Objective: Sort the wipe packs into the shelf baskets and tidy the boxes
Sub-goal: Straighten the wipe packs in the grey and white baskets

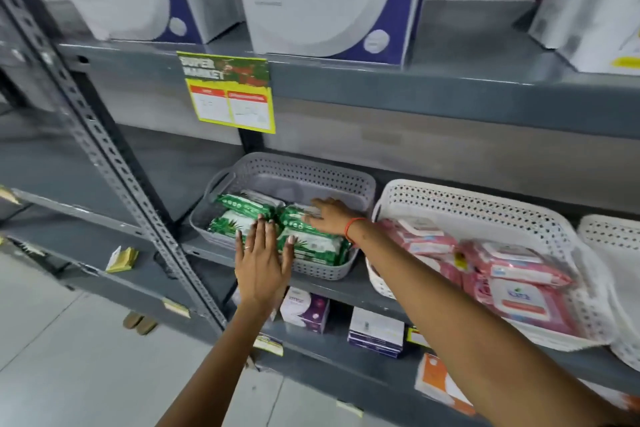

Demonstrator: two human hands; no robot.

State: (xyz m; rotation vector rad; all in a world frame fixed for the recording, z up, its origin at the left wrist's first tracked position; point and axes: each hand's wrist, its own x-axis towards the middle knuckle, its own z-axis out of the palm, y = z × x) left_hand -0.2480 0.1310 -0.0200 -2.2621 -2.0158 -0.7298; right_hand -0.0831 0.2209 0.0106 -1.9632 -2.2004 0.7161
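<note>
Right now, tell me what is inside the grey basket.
The grey basket holds green wipe packs, stacked at its front. The right hand and left hand cover part of them; anything underneath is hidden.

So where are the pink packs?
The pink packs lie in the white basket on the middle shelf, right of the grey basket holding green packs.

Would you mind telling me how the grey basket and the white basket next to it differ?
The grey basket holds green wipe packs; the white basket holds pink wipe packs. The grey basket looks smaller than the white one and sits to its left. Both hands are at the grey basket, left hand at its front and right hand on the packs; none is at the white one. Both are perforated and share a shelf.
</note>
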